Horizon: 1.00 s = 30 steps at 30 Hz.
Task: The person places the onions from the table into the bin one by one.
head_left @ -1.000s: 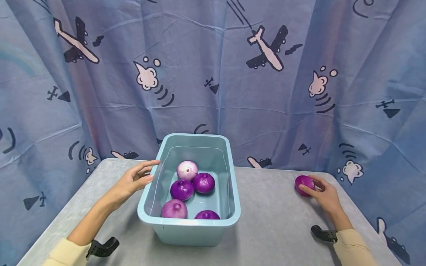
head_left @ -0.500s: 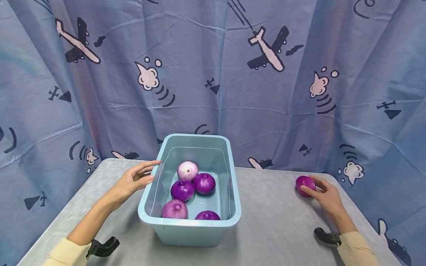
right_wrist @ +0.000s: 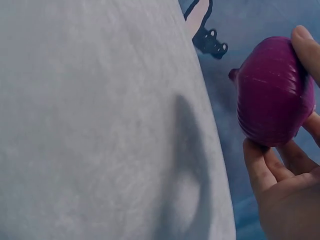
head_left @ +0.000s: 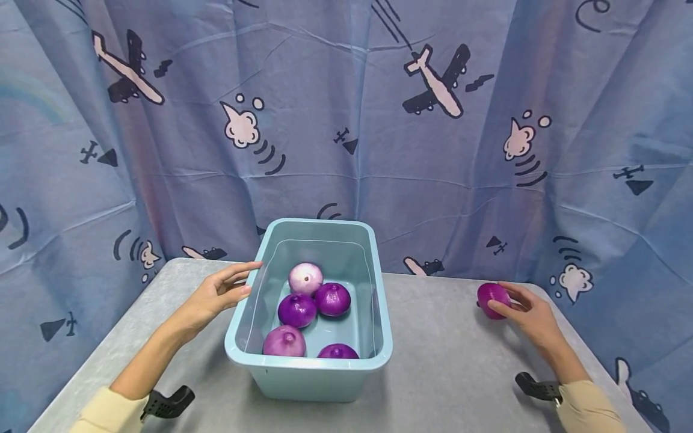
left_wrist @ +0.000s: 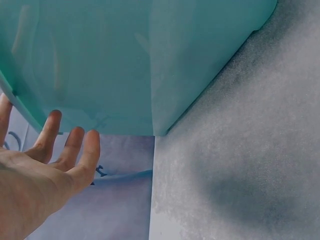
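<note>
My right hand (head_left: 527, 314) grips a purple onion (head_left: 492, 300) at the far right of the table, thumb on one side and fingers on the other. In the right wrist view the onion (right_wrist: 275, 92) shows its short stem pointing left. My left hand (head_left: 216, 294) touches the left rim of a light blue plastic bin (head_left: 308, 377) with its fingers extended; the left wrist view shows those fingers (left_wrist: 89, 152) beside the bin's wall (left_wrist: 90, 65). Inside the bin lie several onions, among them a pale one (head_left: 305, 278) at the back and a dark purple one (head_left: 332, 299).
The grey table (head_left: 433, 349) carries the bin near its middle. Behind and around it hangs a blue curtain (head_left: 303, 72) printed with airplanes. A black wrist strap (head_left: 168, 402) sits on the left forearm, another black strap (head_left: 538, 388) on the right.
My right hand has lifted the onion slightly and tilted it, bringing its stem into sight on the left. The left hand and the bin stay in place.
</note>
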### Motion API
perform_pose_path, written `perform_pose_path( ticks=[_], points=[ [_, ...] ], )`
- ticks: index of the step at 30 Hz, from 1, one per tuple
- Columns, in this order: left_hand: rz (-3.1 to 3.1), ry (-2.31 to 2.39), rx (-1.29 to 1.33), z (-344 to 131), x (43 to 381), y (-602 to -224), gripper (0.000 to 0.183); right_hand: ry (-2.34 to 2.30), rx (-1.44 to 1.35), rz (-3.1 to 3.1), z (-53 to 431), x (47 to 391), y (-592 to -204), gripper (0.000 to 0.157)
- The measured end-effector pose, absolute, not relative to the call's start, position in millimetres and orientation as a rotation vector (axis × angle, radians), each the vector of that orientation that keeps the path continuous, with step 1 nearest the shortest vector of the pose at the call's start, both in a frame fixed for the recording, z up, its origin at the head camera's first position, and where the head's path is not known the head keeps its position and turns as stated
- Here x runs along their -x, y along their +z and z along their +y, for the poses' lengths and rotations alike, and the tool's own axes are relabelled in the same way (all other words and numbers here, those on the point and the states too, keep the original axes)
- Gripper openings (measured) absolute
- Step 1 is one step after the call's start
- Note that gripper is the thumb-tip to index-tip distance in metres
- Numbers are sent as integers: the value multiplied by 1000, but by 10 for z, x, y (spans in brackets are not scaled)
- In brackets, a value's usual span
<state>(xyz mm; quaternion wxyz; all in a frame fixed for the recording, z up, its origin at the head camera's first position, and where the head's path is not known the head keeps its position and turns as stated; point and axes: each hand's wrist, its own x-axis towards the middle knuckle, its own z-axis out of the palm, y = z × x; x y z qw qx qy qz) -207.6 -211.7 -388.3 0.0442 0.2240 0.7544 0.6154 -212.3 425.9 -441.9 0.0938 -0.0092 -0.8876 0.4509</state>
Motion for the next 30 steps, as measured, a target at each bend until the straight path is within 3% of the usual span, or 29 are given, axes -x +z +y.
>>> perform_pose_path(
  ticks=[30],
  points=[
    [2277,1906,-692,-2120,2075,-3891,50,1383,-234,-2618,3709,1981,-3857,61]
  ],
)
